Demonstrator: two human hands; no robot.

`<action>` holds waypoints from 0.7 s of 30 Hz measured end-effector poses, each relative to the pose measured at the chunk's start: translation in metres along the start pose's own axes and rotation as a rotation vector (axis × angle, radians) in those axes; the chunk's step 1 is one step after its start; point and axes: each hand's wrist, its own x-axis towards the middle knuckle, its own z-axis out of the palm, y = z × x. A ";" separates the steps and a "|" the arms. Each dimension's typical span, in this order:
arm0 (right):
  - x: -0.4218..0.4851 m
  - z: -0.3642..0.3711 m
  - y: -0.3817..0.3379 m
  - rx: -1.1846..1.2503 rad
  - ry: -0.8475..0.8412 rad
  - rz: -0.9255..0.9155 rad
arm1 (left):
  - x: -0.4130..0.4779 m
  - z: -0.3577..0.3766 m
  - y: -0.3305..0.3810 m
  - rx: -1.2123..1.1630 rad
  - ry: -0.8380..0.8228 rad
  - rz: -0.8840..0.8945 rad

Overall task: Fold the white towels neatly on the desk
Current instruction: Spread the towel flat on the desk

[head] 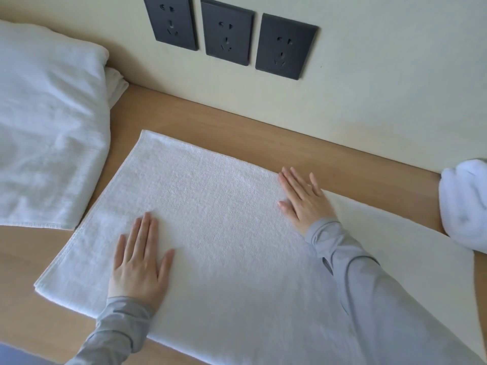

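towel (224, 233) flat under both palms | left hand (139, 267) fingers together | right hand (303, 198) fingers slightly apart

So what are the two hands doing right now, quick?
Left hand: open, fingers flat, pressing on the white towel.
Right hand: open, flat on the same towel, holding nothing.
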 end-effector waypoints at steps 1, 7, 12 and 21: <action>-0.002 -0.003 -0.007 0.013 0.001 0.036 | 0.000 0.000 0.000 0.000 -0.002 0.001; -0.074 -0.006 -0.132 0.283 0.200 -0.181 | -0.001 0.001 0.000 -0.023 0.005 0.008; -0.130 0.017 -0.178 0.175 0.120 -0.449 | -0.001 0.002 0.000 -0.019 0.007 0.008; -0.120 0.023 -0.054 0.082 0.104 -0.317 | 0.001 0.009 -0.003 -0.049 0.037 0.003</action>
